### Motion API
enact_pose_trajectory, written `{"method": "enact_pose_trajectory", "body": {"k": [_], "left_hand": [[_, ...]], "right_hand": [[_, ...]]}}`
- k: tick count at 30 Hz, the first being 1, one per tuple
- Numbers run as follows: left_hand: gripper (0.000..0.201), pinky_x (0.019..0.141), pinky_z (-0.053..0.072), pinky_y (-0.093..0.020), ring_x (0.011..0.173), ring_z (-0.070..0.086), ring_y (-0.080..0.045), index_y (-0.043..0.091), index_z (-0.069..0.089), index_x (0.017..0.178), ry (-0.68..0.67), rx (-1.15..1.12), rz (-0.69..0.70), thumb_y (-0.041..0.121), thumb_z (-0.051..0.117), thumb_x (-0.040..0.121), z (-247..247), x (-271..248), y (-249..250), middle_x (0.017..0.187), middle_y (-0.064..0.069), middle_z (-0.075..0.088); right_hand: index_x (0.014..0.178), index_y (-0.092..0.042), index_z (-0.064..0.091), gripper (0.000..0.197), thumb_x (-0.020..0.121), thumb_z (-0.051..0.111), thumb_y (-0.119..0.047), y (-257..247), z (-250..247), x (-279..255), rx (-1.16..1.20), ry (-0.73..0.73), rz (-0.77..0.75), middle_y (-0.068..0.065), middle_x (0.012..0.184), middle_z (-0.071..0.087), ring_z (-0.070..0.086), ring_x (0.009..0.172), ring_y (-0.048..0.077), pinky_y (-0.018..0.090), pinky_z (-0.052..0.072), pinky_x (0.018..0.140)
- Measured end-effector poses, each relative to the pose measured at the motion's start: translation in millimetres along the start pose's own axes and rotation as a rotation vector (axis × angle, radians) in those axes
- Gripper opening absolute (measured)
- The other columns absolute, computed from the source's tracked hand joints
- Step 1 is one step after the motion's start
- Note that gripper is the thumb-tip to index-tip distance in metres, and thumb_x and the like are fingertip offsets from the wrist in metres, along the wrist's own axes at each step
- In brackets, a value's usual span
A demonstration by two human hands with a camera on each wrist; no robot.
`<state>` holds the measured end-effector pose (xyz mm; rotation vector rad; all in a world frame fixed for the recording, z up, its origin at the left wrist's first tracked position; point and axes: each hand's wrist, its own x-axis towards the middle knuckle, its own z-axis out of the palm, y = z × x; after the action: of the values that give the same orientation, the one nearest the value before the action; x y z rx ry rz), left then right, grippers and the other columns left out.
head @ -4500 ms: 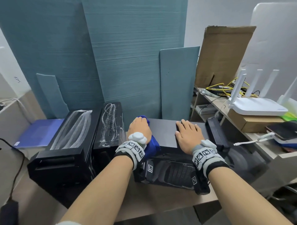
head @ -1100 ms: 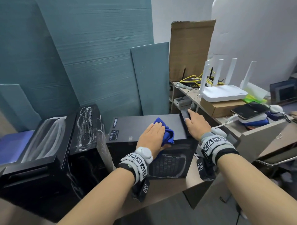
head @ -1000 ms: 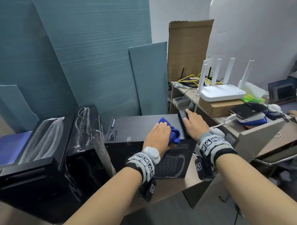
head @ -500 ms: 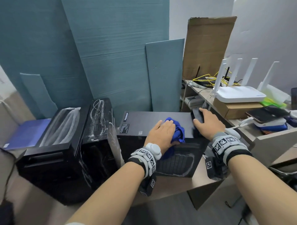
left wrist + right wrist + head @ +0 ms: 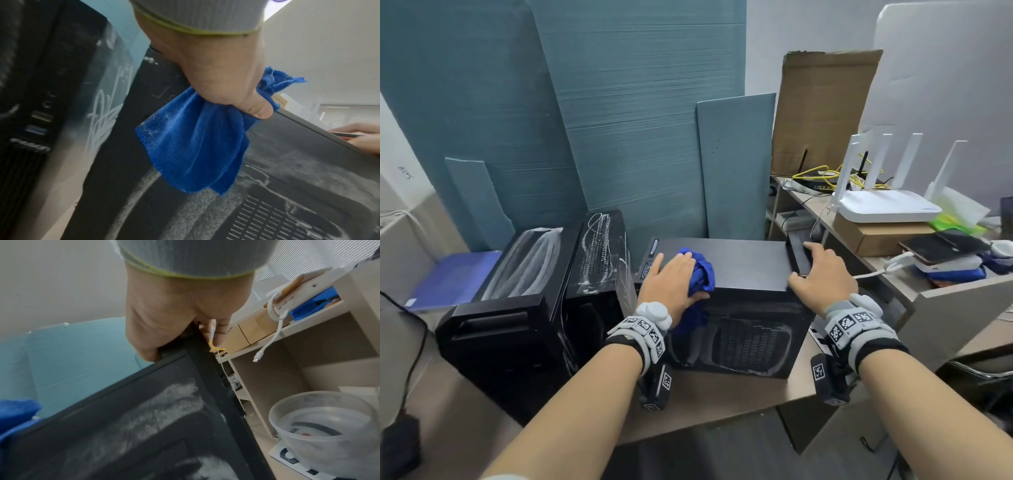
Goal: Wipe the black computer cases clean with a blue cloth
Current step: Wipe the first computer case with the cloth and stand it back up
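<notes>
The blue cloth (image 5: 700, 275) is bunched on the top panel of the right-hand case (image 5: 739, 265), near that panel's left front corner, and is pressed there by the left hand (image 5: 671, 282); in the left wrist view the thumb is seen curled round the cloth, a fold of which hangs over the front edge. The right hand (image 5: 820, 272) is laid on the right edge of the same case, its fingers bent over a raised black strip there, so the case appears to be steadied rather than wiped by it. The top panel looks mostly free of dust, whereas the front face with the vent grille is streaked with pale dust, so this case is judged to be only partly done. Three black cases are counted on the desk (image 5: 722, 397): the one in hand, a middle case (image 5: 599, 274) and a left case (image 5: 517, 294), both marked with white smears and apparently not yet cleaned. The greater part of the task is therefore taken to be left. One cloth is seen, and two hands. A white router (image 5: 887, 205) is seen on the shelf to the right.
</notes>
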<state>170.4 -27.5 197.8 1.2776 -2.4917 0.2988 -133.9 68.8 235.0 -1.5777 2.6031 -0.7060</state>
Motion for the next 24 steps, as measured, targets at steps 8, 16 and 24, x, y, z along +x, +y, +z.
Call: {"method": "enact_pose_trajectory", "body": {"k": [8,16,24], "left_hand": [[0.067,0.11,0.034,-0.04,0.127,0.052,-0.021,0.017,0.049,0.135,-0.001,0.06,-0.273,0.067,0.05,0.091,-9,-28,-27,0.14,0.002,0.053],[0.054,0.067,0.045,-0.042,0.096,0.062,-0.04,0.014,0.039,0.126,-0.068,-0.2,-0.676,0.055,0.057,0.095,-13,-50,2,0.123,-0.01,0.053],[0.056,0.069,0.039,-0.042,0.102,0.06,-0.044,0.006,0.042,0.114,0.027,-0.329,-0.901,0.052,0.063,0.092,-13,-51,25,0.122,-0.018,0.053]], "right_hand": [[0.141,-0.029,0.039,0.063,0.085,0.062,-0.048,9,1,1,-0.07,-0.012,-0.079,0.003,0.123,0.056,0.054,0.116,0.028,0.042,0.05,0.079],[0.139,-0.033,0.041,0.064,0.082,0.067,-0.046,25,0,19,0.06,-0.031,-0.111,0.004,0.125,0.058,0.055,0.116,0.028,0.045,0.052,0.085],[0.125,-0.014,0.044,0.069,0.076,0.079,-0.047,29,6,3,0.295,0.114,0.003,0.011,0.124,0.054,0.054,0.114,0.035,0.046,0.049,0.087]]}}
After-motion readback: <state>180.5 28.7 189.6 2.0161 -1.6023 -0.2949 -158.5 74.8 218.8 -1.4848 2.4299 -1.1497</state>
